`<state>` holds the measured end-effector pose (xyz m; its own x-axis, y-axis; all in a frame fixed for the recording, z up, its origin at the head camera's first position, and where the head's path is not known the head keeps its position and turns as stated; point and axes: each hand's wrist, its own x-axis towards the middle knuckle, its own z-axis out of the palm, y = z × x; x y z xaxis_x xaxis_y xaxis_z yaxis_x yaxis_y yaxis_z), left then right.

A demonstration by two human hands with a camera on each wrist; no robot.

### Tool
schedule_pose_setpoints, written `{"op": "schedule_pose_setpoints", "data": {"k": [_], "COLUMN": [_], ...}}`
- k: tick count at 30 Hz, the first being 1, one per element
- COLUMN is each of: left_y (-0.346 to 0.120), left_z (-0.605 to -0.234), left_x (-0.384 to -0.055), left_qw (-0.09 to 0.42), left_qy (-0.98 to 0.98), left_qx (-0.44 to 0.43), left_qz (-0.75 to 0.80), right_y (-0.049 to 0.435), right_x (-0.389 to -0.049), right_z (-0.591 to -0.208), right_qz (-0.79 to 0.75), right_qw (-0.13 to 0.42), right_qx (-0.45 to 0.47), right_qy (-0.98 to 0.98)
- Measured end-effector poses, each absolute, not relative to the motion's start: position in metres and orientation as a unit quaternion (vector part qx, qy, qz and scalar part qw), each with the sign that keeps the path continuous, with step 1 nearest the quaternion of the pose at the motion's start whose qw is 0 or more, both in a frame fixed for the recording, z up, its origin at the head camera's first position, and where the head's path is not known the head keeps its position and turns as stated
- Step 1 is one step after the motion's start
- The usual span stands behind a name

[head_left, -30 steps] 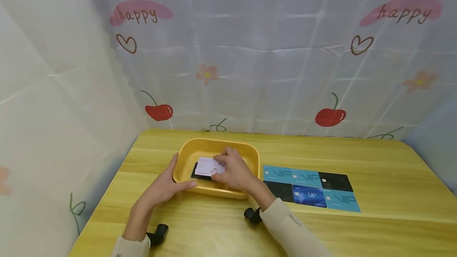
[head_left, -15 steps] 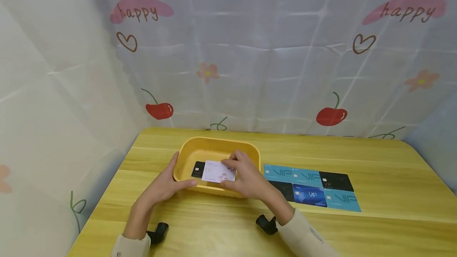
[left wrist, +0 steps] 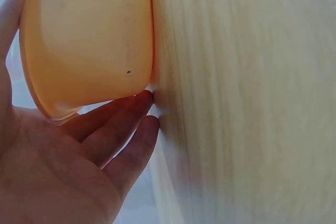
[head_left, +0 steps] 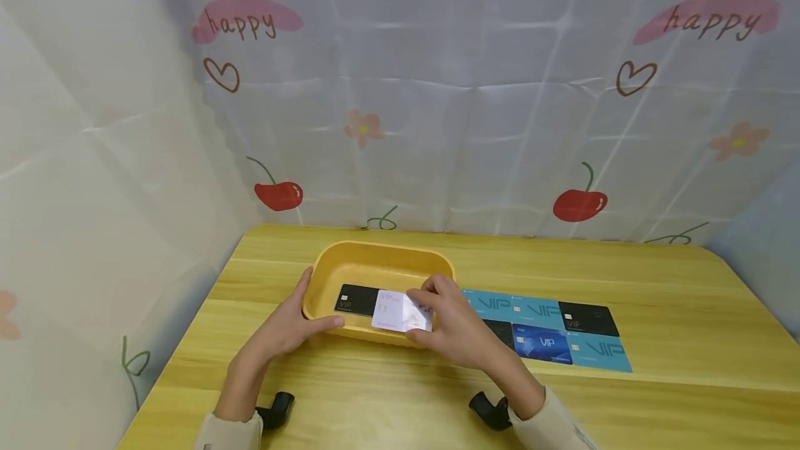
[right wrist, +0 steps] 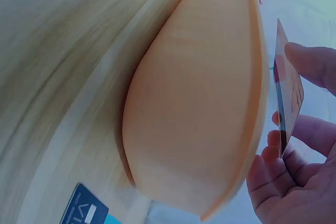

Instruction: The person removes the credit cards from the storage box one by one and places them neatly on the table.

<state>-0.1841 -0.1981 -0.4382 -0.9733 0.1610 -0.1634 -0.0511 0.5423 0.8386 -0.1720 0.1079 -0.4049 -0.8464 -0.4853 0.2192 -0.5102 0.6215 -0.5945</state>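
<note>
A yellow plastic basin (head_left: 369,261) stands on the table in the head view. My left hand (head_left: 287,321) holds its near left corner, thumb along the front rim; in the left wrist view the fingers (left wrist: 118,135) lie against the outer wall. Between thumb and fingers, my right hand (head_left: 459,328) pinches a pale pink VIP card (head_left: 389,311). That card is raised over the basin's right front part, apart from the rim in the right wrist view. A black VIP card (head_left: 357,299) lies inside the basin, partly covered by the pink one.
Right of the basin, several VIP cards lie in two rows: light blue cards (head_left: 536,312), black cards (head_left: 589,318) and a dark blue card (head_left: 541,343). A printed curtain (head_left: 475,123) hangs behind the wooden table (head_left: 375,394). Black wrist mounts (head_left: 490,410) sit at both wrists.
My right hand has lifted the pink card off the black card and moved it right, toward the basin's front right side. More of the black card shows. The left hand has stayed put.
</note>
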Motion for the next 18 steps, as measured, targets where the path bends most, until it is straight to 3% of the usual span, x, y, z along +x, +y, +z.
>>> {"op": "schedule_pose_setpoints", "data": {"k": [18], "left_y": [-0.199], "left_z": [-0.436], "left_x": [-0.184], "left_qw": [0.118], "left_qy": [0.867], "left_qx": [0.035], "left_qz": [0.483], "right_y": [0.138], "right_x": [-0.159], "right_z": [-0.405], "right_qz": [0.349], "right_qw": [0.025], "right_qx": [0.248], "right_qy": [-0.903]}}
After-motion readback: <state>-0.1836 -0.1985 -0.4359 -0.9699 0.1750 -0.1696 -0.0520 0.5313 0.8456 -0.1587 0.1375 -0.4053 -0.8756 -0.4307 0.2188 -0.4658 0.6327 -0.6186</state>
